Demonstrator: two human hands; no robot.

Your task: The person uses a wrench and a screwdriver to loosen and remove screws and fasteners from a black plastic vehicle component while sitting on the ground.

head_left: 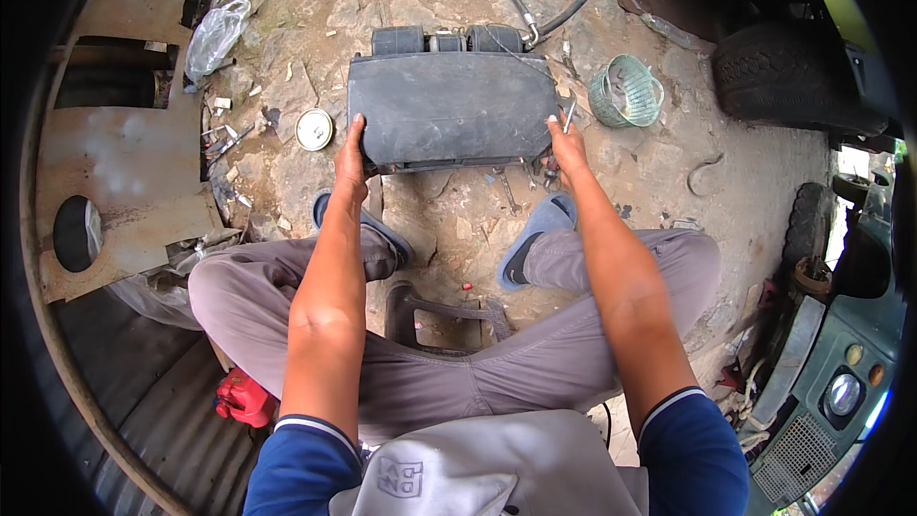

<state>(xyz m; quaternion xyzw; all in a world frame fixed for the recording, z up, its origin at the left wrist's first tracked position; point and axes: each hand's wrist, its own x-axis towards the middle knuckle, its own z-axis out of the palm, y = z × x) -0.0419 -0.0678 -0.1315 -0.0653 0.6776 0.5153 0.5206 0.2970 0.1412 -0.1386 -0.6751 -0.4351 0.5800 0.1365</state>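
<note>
A black plastic blower housing (449,107) with two round drums along its far edge lies in front of me, above the ground. My left hand (351,158) grips its left end, thumb on top and fingers hidden beneath. At the right end, my right hand (567,148) holds the corner the same way. A slim shiny metal tool (570,115) sticks up from the right hand; its other end is hidden. Black hoses (585,2) with metal fittings reach the far right corner of the housing.
A round tin (313,129) stands left of the housing, a green plastic basket (626,91) to its right. Loose tools (508,193) lie below it on rough stony ground. A cut metal panel (124,162) is at left, a tyre (793,72) at right, a red container (245,398) lower left.
</note>
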